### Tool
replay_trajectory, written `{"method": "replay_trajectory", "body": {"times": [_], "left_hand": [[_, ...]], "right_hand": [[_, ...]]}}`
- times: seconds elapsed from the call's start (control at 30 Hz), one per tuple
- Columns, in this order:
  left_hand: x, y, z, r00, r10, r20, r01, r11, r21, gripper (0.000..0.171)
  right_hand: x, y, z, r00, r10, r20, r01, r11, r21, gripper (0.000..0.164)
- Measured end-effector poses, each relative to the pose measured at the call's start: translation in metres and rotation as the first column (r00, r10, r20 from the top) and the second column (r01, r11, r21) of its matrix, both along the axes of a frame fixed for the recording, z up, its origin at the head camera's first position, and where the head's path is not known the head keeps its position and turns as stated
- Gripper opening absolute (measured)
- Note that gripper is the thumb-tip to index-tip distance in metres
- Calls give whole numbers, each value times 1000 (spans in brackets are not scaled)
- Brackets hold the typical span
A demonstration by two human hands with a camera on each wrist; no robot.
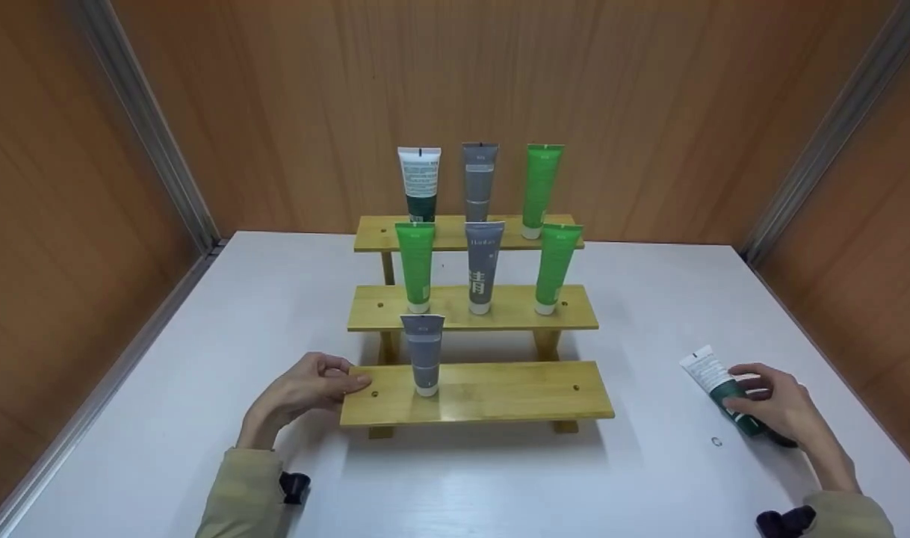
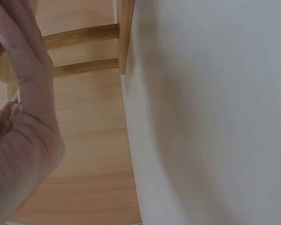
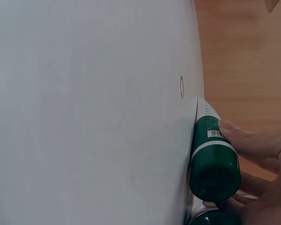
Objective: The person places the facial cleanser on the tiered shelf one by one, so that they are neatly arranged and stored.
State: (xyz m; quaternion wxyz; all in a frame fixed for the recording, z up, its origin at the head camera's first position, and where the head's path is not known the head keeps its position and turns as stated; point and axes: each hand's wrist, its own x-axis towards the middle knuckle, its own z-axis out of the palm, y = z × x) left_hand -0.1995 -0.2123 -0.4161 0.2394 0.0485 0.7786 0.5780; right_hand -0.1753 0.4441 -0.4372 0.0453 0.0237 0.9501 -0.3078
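My left hand (image 1: 305,388) pinches the left end of the lowest step of a three-tier wooden display stand (image 1: 515,392), thumb on top. In the left wrist view its fingers reach up to the wood at the upper left. Far to the right, my right hand (image 1: 780,403) holds a white and dark green squeeze tube (image 1: 726,388) low over the table, its white end pointing away to the left. The right wrist view shows the thumb against that tube's side and its green cap (image 3: 215,176) facing the camera. A second dark green cap (image 3: 215,218) shows just below, partly hidden.
One grey tube (image 1: 425,355) stands on the lowest step. The middle step bears a grey tube (image 1: 483,265) between two green ones; on the top stand a white-green tube (image 1: 421,179), a grey and a green one. A small ring (image 1: 716,441) lies on the white table (image 1: 455,478). Wooden walls surround it.
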Motion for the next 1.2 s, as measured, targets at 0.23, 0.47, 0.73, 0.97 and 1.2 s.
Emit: {"method": "replay_trajectory", "body": {"times": [0.23, 0.47, 0.73, 0.97, 1.2], "left_hand": [[0, 0, 1, 1000, -1, -2, 1, 1000, -7, 23], [-1, 1, 1, 1000, -1, -5, 1, 1000, -7, 24], [0, 3, 0, 1000, 9, -12, -10, 1000, -14, 25], [1, 1, 0, 1000, -2, -15, 1, 1000, -19, 28], [1, 0, 1, 1000, -13, -18, 12, 1000, -7, 26]], "right_hand": [[-2, 0, 1, 999, -15, 28, 15, 1000, 2, 67], [0, -3, 0, 1000, -26, -13, 26, 1000, 2, 65], [2, -7, -1, 998, -46, -47, 46, 999, -9, 65], [4, -10, 0, 997, -63, -54, 62, 998, -25, 65], [6, -17, 4, 993, -69, -101, 63, 996, -59, 64]]}}
